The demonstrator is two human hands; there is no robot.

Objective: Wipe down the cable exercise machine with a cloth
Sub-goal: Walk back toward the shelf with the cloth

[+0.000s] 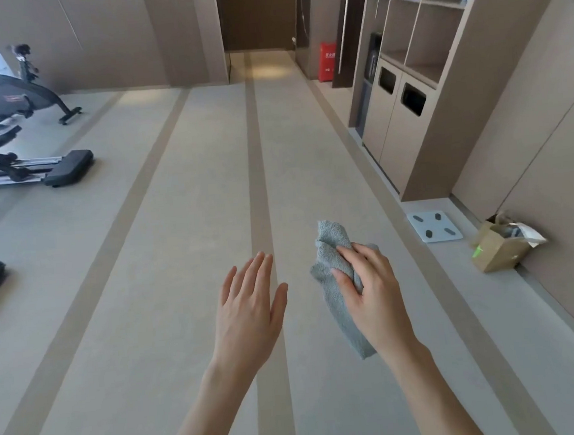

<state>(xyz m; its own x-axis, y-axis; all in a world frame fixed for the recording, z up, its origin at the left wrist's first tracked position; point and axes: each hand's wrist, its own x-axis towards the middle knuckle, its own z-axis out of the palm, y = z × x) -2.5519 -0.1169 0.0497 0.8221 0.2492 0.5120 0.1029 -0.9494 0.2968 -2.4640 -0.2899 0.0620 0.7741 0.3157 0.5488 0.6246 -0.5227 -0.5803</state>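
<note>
A: Where's the cloth (329,245)?
B: Gripped in the right hand (370,289), trailing back under the wrist; left hand (248,306) beside it, flat, holding nothing
A: The cable machine?
B: Out of view; can't tell which way

An exercise bike (11,98) stands far left. By the right wall (546,121) lie a white scale (434,226) and, nearer, an open cardboard box (499,250).
</note>
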